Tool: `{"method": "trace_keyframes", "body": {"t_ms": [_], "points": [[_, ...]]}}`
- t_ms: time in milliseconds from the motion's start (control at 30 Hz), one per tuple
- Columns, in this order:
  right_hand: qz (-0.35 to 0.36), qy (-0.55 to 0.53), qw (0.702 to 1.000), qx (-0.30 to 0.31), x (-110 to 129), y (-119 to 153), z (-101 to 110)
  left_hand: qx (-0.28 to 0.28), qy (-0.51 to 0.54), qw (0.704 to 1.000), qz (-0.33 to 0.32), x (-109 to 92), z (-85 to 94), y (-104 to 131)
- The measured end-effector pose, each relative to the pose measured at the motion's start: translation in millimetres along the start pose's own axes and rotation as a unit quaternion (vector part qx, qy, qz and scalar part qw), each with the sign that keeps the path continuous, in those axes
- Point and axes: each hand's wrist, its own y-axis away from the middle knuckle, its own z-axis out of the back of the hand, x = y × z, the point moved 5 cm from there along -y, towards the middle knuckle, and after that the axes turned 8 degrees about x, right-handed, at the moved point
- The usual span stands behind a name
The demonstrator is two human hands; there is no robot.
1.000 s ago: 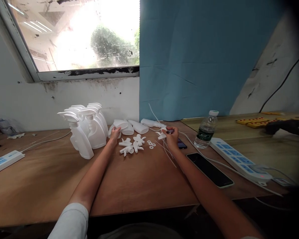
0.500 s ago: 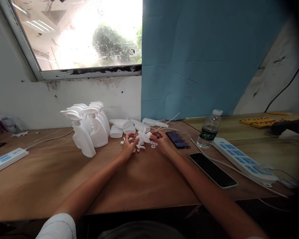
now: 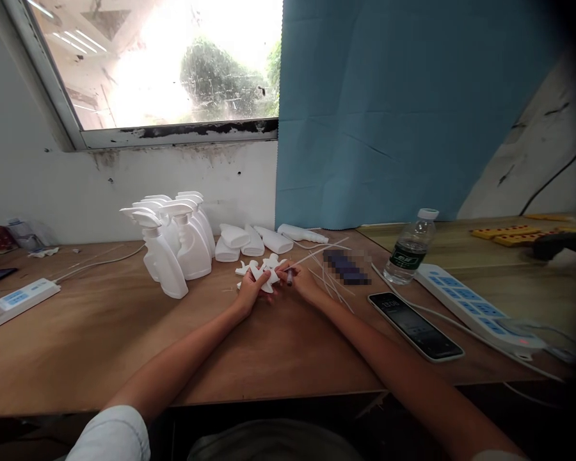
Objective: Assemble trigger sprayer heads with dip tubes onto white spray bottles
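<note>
Spray head [image 3: 269, 279], white, one: gripped in the left hand [image 3: 251, 290], just beside the right hand [image 3: 303, 283]. Tube [image 3: 319, 251], thin, white, one: pinched between that hand's fingers.

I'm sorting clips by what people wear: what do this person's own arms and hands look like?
The left sleeve is pale, plain and near-white, with a banded hem; a sliver of a similar right sleeve shows at the bottom edge. Both forearms are bare. The left hand and right hand are ungloved; no watch shows. Finger details are too small to tell.
</note>
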Motion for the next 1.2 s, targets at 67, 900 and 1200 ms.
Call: {"method": "trace_keyframes", "body": {"t_ms": [67, 900, 1200], "points": [[0.016, 0.034, 0.999, -0.019, 2, -1, 2, -0.007, -0.008, 1.0, -0.003, -1, -1.4, -1], [0.06, 0.392, 0.913, -0.1, 11, 12, 144, 0.074, 0.047, 0.996, 0.001, -1, -7.4, -5], [0.03, 0.385, 0.898, -0.209, 25, 23, 155, 0.094, 0.095, 0.991, 0.028, 3, -0.7, -6]]}}
